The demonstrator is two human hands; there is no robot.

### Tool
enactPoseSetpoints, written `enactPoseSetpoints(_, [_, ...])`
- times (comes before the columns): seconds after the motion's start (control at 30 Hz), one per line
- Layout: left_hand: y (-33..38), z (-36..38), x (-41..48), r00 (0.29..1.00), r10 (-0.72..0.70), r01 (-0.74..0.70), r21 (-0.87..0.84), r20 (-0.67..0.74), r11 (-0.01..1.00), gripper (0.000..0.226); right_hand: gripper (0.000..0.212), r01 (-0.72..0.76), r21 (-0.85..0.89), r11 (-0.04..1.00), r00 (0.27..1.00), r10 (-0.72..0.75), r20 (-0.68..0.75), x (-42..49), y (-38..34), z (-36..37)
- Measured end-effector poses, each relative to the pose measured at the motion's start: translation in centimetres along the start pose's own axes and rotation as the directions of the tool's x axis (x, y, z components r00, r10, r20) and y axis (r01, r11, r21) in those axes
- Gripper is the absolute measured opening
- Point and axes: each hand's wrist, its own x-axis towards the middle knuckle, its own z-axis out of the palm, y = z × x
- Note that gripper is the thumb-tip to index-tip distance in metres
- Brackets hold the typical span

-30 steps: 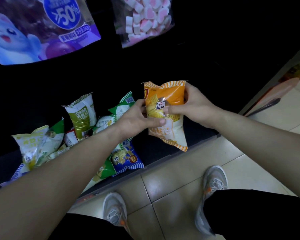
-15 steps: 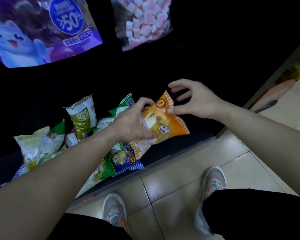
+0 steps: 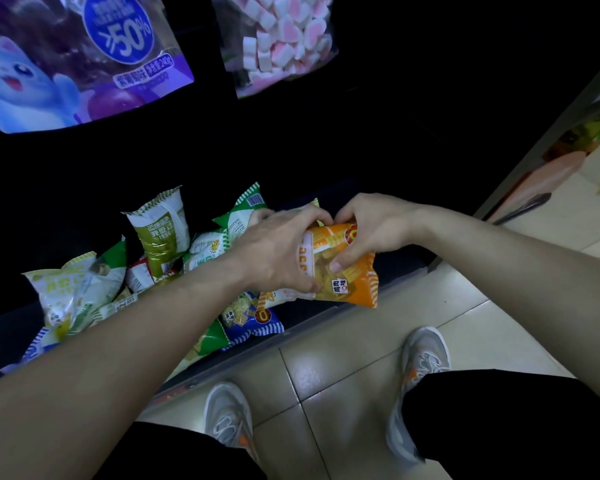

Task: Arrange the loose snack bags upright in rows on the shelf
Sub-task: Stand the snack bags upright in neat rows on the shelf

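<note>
An orange snack bag [image 3: 355, 285] is held over the front of the dark bottom shelf [image 3: 326, 315]. My left hand [image 3: 274, 254] grips its left side, and my right hand [image 3: 371, 230] grips its top and right side, thumb on the front. Loose bags lie in a heap to the left: an olive-green bag [image 3: 161, 233] standing upright, a green-and-white bag [image 3: 243, 213] behind my left hand, a blue bag [image 3: 257, 318] lying flat, and pale green bags [image 3: 73, 292] at far left.
A purple bag [image 3: 77, 57] and a marshmallow bag [image 3: 278, 39] hang on the shelf above. The shelf's back is dark. Beige floor tiles [image 3: 343, 375] and my two grey shoes [image 3: 420, 382] lie below. A shelf post [image 3: 541, 133] rises at right.
My right hand let go of the orange bag, then took hold of it again. The bag tipped sideways and came down toward the heap and shelf front.
</note>
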Motion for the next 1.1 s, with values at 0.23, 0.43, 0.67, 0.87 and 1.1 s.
enactPoseSetpoints(0.23, [-2.2, -1.5, 0.6, 0.938, -0.213, 0.111, -0.349, -0.271, 0.931, 0.113, 0.06, 0.022, 0.18, 0.983, 0.983, 0.011, -0.183, 0.1, 2.3, 0.6])
enactPoseSetpoints(0.43, [-3.4, -1.0, -0.2, 0.954, -0.3, 0.204, -0.704, -0.014, 0.68, 0.072, 0.065, 0.077, 0.467, 0.881, 0.975, 0.032, -0.221, -0.4, 3.3, 0.8])
enactPoseSetpoints(0.67, [-2.3, -1.3, 1.4, 0.96, -0.278, 0.203, -0.635, -0.02, 0.746, 0.053, 0.087, -0.025, 0.123, 0.992, 0.973, 0.053, -0.226, -0.5, 4.2, -0.1])
enactPoseSetpoints(0.87, [-1.7, 0.5, 6.1, 0.939, -0.334, 0.3, -0.274, -0.084, 0.914, 0.079, 0.084, -0.167, -0.021, 0.986, 0.937, 0.152, -0.315, -0.8, 8.0, -2.4])
enactPoseSetpoints(1.1, [-2.0, 4.4, 14.9, 0.945, -0.316, 0.314, -0.046, -0.08, 0.948, 0.091, 0.079, -0.29, -0.013, 0.957, 0.923, 0.276, -0.27, 1.3, 14.6, -3.0])
